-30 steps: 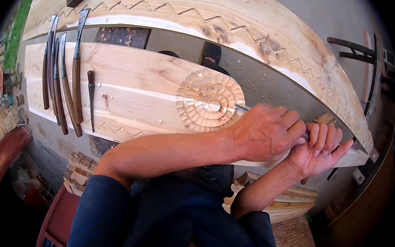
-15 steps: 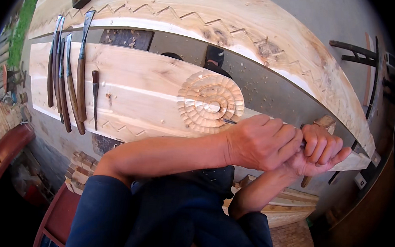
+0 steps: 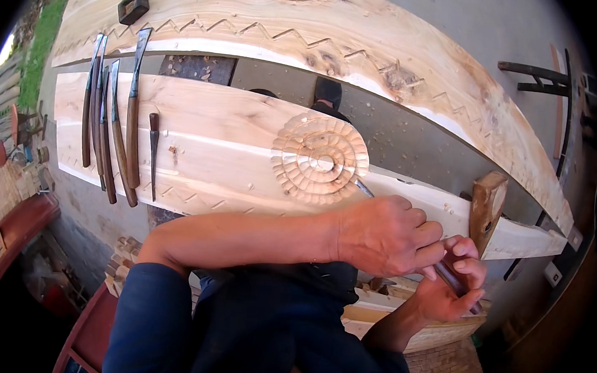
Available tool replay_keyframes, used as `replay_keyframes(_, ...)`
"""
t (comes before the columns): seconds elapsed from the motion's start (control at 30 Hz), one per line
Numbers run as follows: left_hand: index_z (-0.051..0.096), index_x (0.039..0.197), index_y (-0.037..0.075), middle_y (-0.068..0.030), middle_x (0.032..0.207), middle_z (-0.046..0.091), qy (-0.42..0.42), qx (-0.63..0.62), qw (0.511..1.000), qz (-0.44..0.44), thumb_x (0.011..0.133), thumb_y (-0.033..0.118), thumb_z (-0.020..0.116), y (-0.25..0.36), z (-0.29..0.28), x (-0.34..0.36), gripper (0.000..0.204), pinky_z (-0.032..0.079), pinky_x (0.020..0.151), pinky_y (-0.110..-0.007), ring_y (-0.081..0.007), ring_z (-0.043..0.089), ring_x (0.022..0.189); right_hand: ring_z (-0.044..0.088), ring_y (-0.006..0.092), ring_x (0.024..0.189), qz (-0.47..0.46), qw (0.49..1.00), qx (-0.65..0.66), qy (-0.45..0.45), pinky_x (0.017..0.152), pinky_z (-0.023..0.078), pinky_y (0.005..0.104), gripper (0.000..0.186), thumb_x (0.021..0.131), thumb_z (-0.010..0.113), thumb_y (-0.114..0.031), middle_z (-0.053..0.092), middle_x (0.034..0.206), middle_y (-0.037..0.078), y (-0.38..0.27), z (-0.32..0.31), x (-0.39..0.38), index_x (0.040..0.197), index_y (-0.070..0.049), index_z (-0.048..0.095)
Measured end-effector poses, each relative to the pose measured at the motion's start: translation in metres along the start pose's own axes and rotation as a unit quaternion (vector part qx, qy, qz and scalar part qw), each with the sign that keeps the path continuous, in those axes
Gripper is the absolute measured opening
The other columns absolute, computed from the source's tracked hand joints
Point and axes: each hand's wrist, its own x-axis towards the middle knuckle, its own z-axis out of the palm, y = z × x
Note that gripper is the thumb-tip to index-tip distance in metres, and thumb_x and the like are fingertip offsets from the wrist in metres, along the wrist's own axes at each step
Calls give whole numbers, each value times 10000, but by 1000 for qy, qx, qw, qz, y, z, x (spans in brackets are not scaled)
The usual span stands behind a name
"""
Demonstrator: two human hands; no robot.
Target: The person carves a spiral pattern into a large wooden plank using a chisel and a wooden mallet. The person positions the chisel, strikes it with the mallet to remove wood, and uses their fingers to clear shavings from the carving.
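Observation:
A pale plank [image 3: 225,148] bears a round carved rosette [image 3: 319,159] of concentric scalloped rings. My left hand [image 3: 394,240] is closed round a chisel [image 3: 362,188], its steel tip at the rosette's lower-right rim. My right hand [image 3: 456,285] cups the lower end of the chisel's dark handle, fingers curled and partly loose. Several long chisels [image 3: 131,128] lie across the plank's left part, beside a short dark tool [image 3: 153,150]. A wooden block [image 3: 485,211], possibly a mallet, lies on the plank just above my right hand.
A second long plank [image 3: 308,30] with a carved zigzag lies beyond, holding a dark block [image 3: 133,7]. Stacked wood pieces [image 3: 119,264] and red curved parts [image 3: 26,224] are at lower left, dark bars [image 3: 538,71] at upper right, shavings on the floor.
Both hands have moved down, the right furthest, so the chisel now angles more steeply from the rosette's lower-right rim. The right fingers have loosened somewhat, showing more of the handle and wooden block.

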Motion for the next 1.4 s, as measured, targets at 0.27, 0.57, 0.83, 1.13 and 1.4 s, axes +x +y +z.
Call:
replay_keyframes(0.27, 577, 814, 120, -26, 741, 517, -114, -87, 989, -20, 946, 460, 704, -7, -4, -15, 386, 486, 541, -371, -210, 597, 628, 638, 291, 740, 90, 990, -90, -58, 646, 531, 408, 638, 1091, 530, -557, 657, 1039, 238, 3, -50, -62, 1252, 52, 626)
replay_keyframes(0.57, 568, 789, 111, -47, 732, 545, -99, -66, 992, -51, 970, 445, 701, -8, 1, -11, 402, 513, 560, -385, -238, 617, 622, 609, 257, 644, 141, 987, -58, -47, 567, 497, 366, 468, 1112, 546, -367, 650, 840, 182, -4, -50, -49, 1322, 48, 600)
replay_keyframes(0.83, 571, 782, 111, -56, 731, 559, -88, -58, 992, -69, 974, 456, 706, -9, 1, -9, 417, 515, 554, -393, -251, 629, 626, 636, 278, 633, 154, 987, -39, -11, 594, 541, 385, 403, 1057, 628, -272, 625, 806, 198, -3, -48, -43, 1258, 78, 620)
replay_keyframes(1.13, 635, 829, 62, -111, 742, 643, -86, -73, 987, -114, 994, 449, 683, -11, -5, -1, 423, 565, 622, -420, -314, 699, 666, 645, 269, 642, 145, 984, -69, -72, 612, 535, 386, 350, 1025, 670, -211, 632, 830, 182, -4, -48, -7, 1226, 75, 658)
replay_keyframes(1.4, 616, 826, 68, -108, 736, 614, -112, -73, 982, -133, 989, 430, 696, -12, -4, -2, 405, 544, 611, -436, -317, 678, 661, 711, 296, 835, 111, 954, -227, -162, 776, 568, 390, 522, 1050, 652, -410, 708, 1088, 250, -15, -75, 24, 1173, 94, 699)
